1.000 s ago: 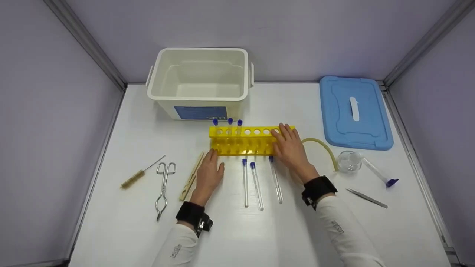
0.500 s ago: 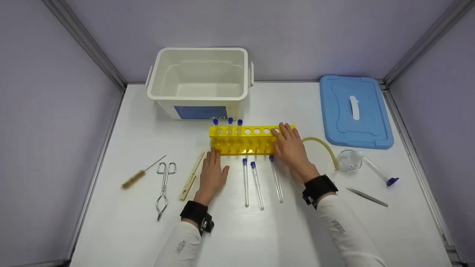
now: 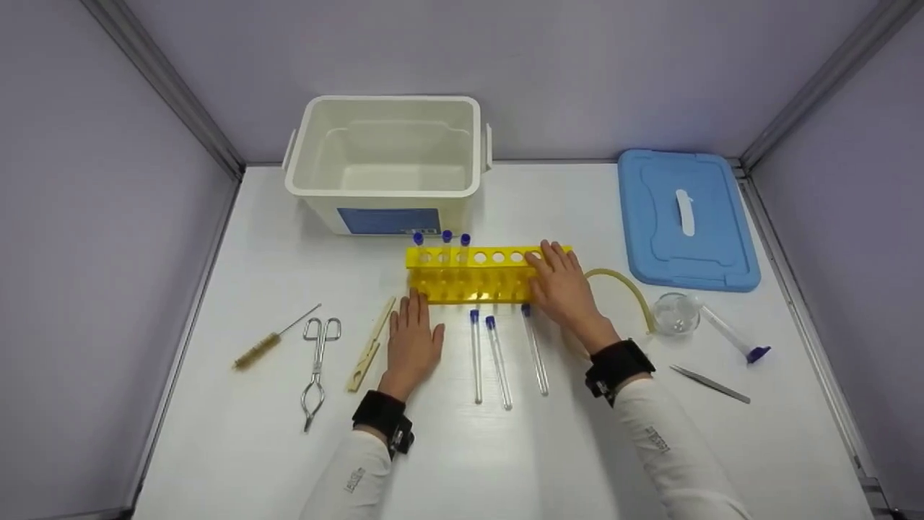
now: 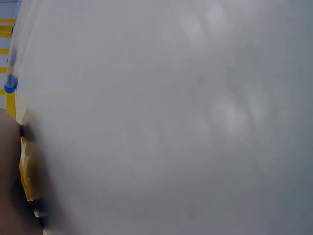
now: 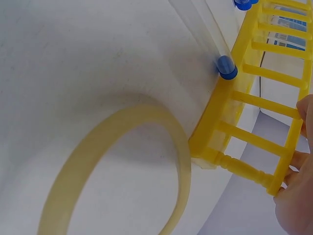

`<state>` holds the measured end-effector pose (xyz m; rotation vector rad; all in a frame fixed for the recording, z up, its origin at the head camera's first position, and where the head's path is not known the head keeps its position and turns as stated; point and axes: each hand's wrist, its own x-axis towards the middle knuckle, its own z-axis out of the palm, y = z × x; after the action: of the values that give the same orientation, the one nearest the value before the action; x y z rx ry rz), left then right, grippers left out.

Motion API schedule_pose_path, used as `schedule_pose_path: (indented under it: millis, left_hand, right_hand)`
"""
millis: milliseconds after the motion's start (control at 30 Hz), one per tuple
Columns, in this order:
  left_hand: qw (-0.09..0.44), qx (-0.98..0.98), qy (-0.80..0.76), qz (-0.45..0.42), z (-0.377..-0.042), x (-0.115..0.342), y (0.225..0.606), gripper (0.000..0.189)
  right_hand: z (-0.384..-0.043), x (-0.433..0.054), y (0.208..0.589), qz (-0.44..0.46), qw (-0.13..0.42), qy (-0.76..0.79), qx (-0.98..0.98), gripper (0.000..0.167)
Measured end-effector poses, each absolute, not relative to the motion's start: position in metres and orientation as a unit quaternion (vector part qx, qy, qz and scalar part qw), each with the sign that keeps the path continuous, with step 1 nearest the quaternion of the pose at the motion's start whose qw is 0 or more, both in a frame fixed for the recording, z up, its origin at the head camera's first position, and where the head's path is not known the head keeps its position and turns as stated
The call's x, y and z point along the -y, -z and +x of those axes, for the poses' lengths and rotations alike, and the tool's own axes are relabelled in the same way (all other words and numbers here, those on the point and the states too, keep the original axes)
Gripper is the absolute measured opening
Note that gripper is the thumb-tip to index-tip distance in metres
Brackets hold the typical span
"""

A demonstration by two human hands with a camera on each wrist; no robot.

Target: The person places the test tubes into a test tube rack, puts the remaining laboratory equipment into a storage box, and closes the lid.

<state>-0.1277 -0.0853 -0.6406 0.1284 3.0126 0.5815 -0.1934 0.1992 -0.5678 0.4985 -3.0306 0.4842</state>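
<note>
In the head view a yellow test tube rack stands mid-table, with three blue-capped test tubes upright in its left holes. My right hand holds the rack's right end, fingers over the top bar; in the right wrist view this hand is at that bar. Flat and straight-fingered, my left hand has its fingertips at the rack's front left corner. Three more capped test tubes, among them a middle test tube, lie in front of the rack between the hands. The left wrist view shows mostly tabletop.
A cream bin stands behind the rack; its blue lid lies back right. Left are a brush, metal tongs and a wooden clamp. Rubber tubing, a glass vessel, a measuring cylinder and tweezers lie right.
My left hand has shifted slightly right and turned flatter, away from the wooden clamp, staying at the rack's corner. The right hand and the rack have hardly moved.
</note>
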Motion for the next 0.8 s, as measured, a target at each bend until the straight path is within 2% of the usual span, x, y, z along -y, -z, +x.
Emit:
schedule_pose_path:
  millis: [500, 800]
  left_hand:
    - [0.032, -0.986, -0.16, 0.044, -0.127, 0.09, 0.643, 0.07]
    - [0.036, -0.982, -0.178, 0.041, -0.129, 0.087, 0.639, 0.07]
  right_hand:
    - [-0.195, -0.197, 0.556, 0.156, -0.021, -0.185, 0.97, 0.046]
    - [-0.181, -0.197, 0.54, 0.117, 0.036, -0.239, 0.963, 0.036]
